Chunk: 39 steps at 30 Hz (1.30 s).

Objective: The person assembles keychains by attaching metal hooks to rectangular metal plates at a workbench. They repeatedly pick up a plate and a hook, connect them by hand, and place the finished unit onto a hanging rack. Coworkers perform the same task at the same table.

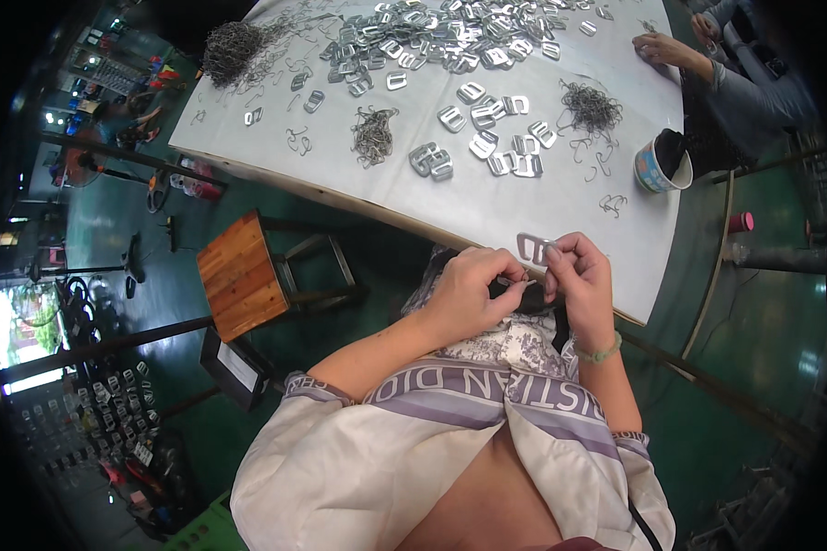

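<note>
A silver metal buckle (530, 248) with slots is pinched between the thumb and fingers of my right hand (583, 280), just off the table's near edge. Close beside it, my left hand (476, 286) has its thumb and forefinger pressed together. A thin sliver shows at those fingertips, too small to make out. The two hands almost meet in front of my body. On the table beyond them lie loose silver buckles (483, 142) and a small pile of bent wire hooks (373, 138). Another tangle of wire hooks (591, 108) sits to the right.
The white tabletop (340, 188) also carries a large heap of buckles (432, 37) and a dense wire bundle (232, 52). A paper tub (654, 167) stands near the right edge. Across the corner, another person's hand (662, 50) rests on the table. A wooden stool (243, 275) stands left.
</note>
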Available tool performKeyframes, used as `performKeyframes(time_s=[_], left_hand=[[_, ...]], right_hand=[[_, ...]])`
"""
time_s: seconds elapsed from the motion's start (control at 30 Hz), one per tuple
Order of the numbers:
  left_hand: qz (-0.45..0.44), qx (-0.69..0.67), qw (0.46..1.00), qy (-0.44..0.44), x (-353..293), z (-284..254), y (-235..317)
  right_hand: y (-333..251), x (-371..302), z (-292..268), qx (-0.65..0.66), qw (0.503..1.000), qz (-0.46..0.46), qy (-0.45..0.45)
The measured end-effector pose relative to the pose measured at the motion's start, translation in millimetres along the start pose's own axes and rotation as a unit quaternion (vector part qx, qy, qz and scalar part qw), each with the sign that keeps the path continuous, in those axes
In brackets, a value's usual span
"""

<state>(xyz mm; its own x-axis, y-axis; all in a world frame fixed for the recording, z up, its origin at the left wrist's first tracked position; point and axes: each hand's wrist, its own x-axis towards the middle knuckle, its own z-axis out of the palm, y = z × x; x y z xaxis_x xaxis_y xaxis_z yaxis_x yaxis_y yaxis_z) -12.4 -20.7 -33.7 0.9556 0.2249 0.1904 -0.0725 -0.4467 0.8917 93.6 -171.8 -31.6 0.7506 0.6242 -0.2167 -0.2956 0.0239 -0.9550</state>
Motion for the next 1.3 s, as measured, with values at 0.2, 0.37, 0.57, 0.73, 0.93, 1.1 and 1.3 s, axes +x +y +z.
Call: performKeyframes(time_s=[0.2,0.37,0.57,0.73,0.93,1.1,1.3], left_hand=[[0.02,0.049,0.998,0.016,-1,3,1],[0.002,0.062,0.993,-0.099,1,-9,-2],[0.033,0.144,0.989,-0.019,73,-28,-43],[0.198,0.272,0.941,0.042,156,22,-99],[0.093,0.345,0.931,-0.073,167,47,-79],[0.234,0.286,0.92,0.13,195,69,-86],[0.03,0.389,0.911,-0.136,233,71,-32]], right_hand=[[1,-18,7,-0.026,0.999,-0.017,-0.015],[8,-28,5,-0.071,0.997,-0.04,-0.008],[15,-38,-10,-0.096,0.994,-0.049,-0.031],[22,-42,-11,-0.094,0.993,-0.062,-0.024],[30,-46,-16,-0.097,0.992,-0.077,-0.028],[32,-40,-20,-0.09,0.992,-0.073,-0.051],[31,-36,-22,-0.097,0.989,-0.101,-0.043]])
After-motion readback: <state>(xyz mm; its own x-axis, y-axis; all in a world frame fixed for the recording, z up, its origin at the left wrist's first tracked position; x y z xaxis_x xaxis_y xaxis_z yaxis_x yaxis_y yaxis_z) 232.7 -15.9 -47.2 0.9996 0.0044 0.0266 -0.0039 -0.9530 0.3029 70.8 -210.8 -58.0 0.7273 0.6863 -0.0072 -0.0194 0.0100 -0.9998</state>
